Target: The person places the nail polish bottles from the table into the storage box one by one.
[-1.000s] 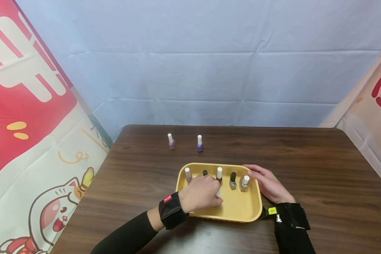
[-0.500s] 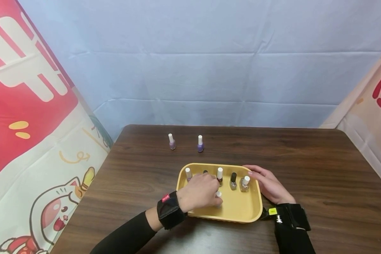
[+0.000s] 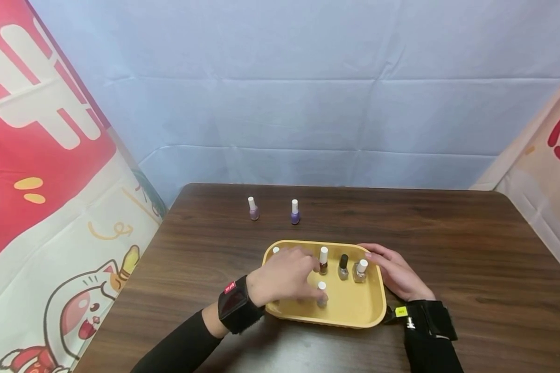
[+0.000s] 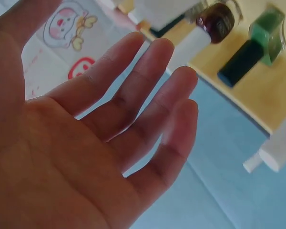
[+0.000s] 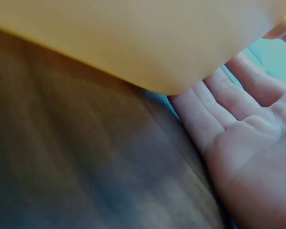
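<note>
My left hand (image 3: 287, 274) is over the left half of a yellow tray (image 3: 354, 312), its fingers spread loosely with nothing between them in the left wrist view. Just beside its thumb a white-capped nail polish bottle (image 3: 322, 294) stands upright in the tray. Along the tray's far side stand a dark red nail polish (image 3: 323, 261), a black-capped nail polish (image 3: 343, 268) and a clear-bodied, white-capped nail polish (image 3: 360, 272). Another white cap (image 3: 276, 250) shows behind my left hand, its body hidden. My right hand (image 3: 401, 274) rests against the tray's far right corner, fairly straight fingers along the outside.
Beyond the tray, a pale purple nail polish (image 3: 254, 210) and a violet nail polish (image 3: 295, 212) stand on the dark wooden table (image 3: 471, 259). A pale blue cloth (image 3: 284, 103) hangs behind the table, with printed cloths on both sides.
My left hand has drawn slightly left and its fingers have loosened, leaving the white-capped bottle more in view in the tray. My right hand stays at the tray's corner.
</note>
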{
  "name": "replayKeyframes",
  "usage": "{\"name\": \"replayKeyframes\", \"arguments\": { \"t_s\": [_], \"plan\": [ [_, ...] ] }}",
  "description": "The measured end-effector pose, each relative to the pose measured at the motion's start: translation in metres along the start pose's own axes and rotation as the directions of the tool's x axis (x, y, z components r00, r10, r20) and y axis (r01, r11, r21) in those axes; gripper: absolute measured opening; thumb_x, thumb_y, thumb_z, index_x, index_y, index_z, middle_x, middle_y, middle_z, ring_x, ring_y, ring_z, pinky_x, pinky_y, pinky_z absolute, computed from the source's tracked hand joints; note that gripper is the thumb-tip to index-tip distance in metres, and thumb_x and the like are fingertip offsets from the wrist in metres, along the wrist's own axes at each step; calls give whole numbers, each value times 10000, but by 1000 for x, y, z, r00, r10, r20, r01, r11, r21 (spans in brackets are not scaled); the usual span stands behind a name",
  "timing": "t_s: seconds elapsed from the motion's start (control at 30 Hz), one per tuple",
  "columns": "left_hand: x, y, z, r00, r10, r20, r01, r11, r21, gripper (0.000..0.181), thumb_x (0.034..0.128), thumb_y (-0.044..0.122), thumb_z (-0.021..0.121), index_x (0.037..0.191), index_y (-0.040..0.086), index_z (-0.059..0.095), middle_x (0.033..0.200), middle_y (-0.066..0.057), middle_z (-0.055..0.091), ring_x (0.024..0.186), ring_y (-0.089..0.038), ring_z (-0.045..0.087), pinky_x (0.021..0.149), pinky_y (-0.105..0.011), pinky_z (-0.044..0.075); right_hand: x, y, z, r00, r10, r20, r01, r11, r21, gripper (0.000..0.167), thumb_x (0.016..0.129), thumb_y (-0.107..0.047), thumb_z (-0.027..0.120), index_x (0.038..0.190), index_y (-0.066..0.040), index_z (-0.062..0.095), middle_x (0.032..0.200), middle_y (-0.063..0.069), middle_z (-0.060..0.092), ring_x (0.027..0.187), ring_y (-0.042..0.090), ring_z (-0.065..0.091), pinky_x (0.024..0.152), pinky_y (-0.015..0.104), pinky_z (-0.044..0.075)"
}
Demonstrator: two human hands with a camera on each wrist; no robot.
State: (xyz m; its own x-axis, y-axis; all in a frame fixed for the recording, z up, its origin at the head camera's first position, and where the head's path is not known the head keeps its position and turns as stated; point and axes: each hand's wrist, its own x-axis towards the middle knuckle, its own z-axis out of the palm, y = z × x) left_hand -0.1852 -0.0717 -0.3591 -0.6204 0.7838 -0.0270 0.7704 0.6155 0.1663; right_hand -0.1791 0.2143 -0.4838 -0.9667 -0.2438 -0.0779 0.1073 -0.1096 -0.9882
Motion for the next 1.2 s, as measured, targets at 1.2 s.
{"name": "replayKeyframes", "arguments": {
  "t_s": [1.2],
  "plan": [
    [-8,-159,7,755,-554,-350,295,764,-573,233,881,222,665,1050,66,704,1028,-77,713,934,-231,654,809,-387,515,0,2,0,1000,2,6,-2,1000,2,403,1011,-213,482,1366,-23,462,1199,-103,614,1105,26,601,899,234,508]
  ]
}}
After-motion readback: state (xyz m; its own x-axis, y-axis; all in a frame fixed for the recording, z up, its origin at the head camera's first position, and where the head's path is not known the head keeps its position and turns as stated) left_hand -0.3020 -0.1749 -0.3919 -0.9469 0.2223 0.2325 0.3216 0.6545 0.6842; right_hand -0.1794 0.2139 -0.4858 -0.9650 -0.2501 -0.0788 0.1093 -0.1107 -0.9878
